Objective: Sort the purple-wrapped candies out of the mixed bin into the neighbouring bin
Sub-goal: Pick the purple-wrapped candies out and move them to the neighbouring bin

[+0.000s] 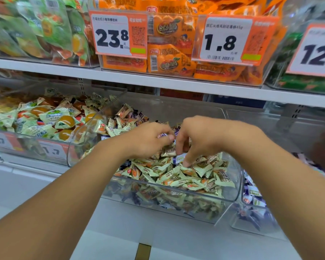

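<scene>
A clear plastic mixed bin (233, 196) in the middle holds several cream-and-orange wrapped candies (176, 177) with a few purple-wrapped ones among them. My left hand (148, 139) is over the pile, its curled fingers pinching purple-wrapped candies (162, 135). My right hand (197, 136) reaches down beside it, fingertips curled into the pile around a purple-and-white candy (179, 158). The neighbouring bin (251, 205) at the right holds purple-wrapped candies, mostly hidden behind my right forearm.
To the left stands another clear bin (51, 152) of green-and-white jelly packs. An upper shelf (158, 79) carries orange snack packs and price tags reading 23.8 (113, 38) and 1.8 (220, 42). A white ledge (36, 181) runs below the bins.
</scene>
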Tool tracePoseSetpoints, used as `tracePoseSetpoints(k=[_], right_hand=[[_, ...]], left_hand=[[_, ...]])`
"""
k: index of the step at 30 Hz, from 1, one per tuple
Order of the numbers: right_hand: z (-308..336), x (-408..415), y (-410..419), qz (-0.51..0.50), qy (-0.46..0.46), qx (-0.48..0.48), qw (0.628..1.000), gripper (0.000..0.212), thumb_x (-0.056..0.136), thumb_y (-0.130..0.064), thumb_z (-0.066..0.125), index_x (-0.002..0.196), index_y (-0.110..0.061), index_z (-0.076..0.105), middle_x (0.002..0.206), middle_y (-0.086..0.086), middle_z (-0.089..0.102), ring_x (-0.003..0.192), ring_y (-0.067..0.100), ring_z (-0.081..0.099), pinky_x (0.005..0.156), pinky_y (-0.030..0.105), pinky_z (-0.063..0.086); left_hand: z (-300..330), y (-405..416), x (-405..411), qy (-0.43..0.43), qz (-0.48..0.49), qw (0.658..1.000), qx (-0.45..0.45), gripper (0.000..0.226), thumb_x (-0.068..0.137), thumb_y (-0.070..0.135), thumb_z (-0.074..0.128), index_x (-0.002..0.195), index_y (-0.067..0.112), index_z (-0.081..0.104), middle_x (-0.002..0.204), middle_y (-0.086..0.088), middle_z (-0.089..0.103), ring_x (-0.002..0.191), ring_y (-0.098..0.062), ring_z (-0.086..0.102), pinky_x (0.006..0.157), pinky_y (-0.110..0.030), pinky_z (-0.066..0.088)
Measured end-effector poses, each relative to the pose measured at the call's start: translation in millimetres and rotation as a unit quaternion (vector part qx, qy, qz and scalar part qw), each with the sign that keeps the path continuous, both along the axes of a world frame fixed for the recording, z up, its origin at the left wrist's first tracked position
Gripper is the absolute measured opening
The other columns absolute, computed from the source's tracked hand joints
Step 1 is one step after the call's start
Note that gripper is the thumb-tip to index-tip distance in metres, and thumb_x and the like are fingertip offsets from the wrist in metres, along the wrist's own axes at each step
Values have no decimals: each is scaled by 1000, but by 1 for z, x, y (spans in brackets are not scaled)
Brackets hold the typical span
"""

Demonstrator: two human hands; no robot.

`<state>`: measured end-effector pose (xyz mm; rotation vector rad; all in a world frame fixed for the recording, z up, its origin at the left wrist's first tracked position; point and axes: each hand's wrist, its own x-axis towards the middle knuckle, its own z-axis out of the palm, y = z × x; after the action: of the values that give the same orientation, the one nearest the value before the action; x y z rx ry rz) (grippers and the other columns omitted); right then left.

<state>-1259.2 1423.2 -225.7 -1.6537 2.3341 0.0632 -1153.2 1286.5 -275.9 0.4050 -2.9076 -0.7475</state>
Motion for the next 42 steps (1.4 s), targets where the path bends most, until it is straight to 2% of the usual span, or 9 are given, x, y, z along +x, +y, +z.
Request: tracePoseSetpoints(k=[5, 8, 12, 15, 18, 24, 32, 35, 42], right_hand=[[-3, -1, 8, 10, 50, -19, 999, 12, 80, -27, 83, 88, -21, 76, 78, -10, 66, 68, 7, 57, 59, 22, 43], [5, -18, 17, -24, -36, -114, 993, 15, 90, -25, 70, 83, -12, 75, 67, -2, 69, 55, 8, 55, 53, 28, 46], [-3, -32, 0, -209, -208, -235, 926, 26, 95, -13, 48, 74, -1, 59, 56, 9, 58, 45, 18, 49, 43, 26, 41], [-7, -22, -21, -276, -308, -219, 884, 21, 90, -26, 50, 74, -13, 47, 62, 3, 42, 49, 17, 36, 47, 27, 32], [-11, -19, -39, -211, -162, -210, 941, 44, 95, -45, 58, 63, -15, 49, 53, -1, 37, 48, 17, 35, 55, 29, 35], [-20, -28, -51, -162, 27, -43, 986, 31, 96, -37, 64, 84, -8, 60, 73, 3, 53, 63, 18, 50, 62, 32, 42], [-26, -39, -51, -185, -44, -97, 977, 28, 91, -32, 72, 98, -5, 70, 89, 7, 66, 83, 24, 62, 71, 32, 49], [-18, -34, -45, -196, -103, -131, 966, 27, 97, -33, 64, 94, -7, 69, 76, 4, 60, 64, 17, 54, 57, 25, 42], [-17, -44, -50, -255, -93, -164, 948, 25, 94, -27, 63, 82, -6, 65, 76, 7, 64, 57, 16, 56, 56, 26, 46]], left_hand=[[-11, 7, 2, -39, -32, 995, -86, 31, 90, 46, 66, 115, 27, 72, 105, 6, 72, 82, -12, 59, 76, -31, 48], [-5, -9, 11, -52, 27, 987, -147, 26, 84, 45, 73, 93, 21, 74, 90, -2, 74, 76, -15, 63, 77, -35, 54], [2, -28, 25, -78, 103, 984, -118, 24, 78, 43, 80, 95, 27, 75, 123, 3, 67, 111, -18, 61, 94, -32, 49], [7, -29, 24, -67, 114, 987, -85, 20, 76, 35, 80, 94, 30, 72, 103, 1, 69, 86, -12, 64, 72, -24, 47], [13, -23, 21, -9, 133, 991, -28, 29, 76, 49, 79, 91, 28, 67, 80, 8, 60, 71, -10, 61, 62, -26, 45], [-3, -6, -7, 7, 158, 981, -109, 55, 78, 65, 70, 119, 28, 65, 110, 0, 68, 100, -22, 62, 85, -39, 54], [-8, -9, -15, -71, 168, 978, -102, 42, 86, 40, 75, 126, 28, 66, 120, -2, 68, 108, -26, 61, 90, -40, 53], [-9, -8, -18, -33, 148, 985, -85, 46, 83, 38, 79, 126, 30, 66, 120, -2, 69, 103, -24, 63, 89, -38, 53], [-12, -12, -21, 70, 173, 982, 31, 18, 87, 35, 76, 72, 27, 70, 106, -2, 73, 86, -20, 67, 80, -33, 52]])
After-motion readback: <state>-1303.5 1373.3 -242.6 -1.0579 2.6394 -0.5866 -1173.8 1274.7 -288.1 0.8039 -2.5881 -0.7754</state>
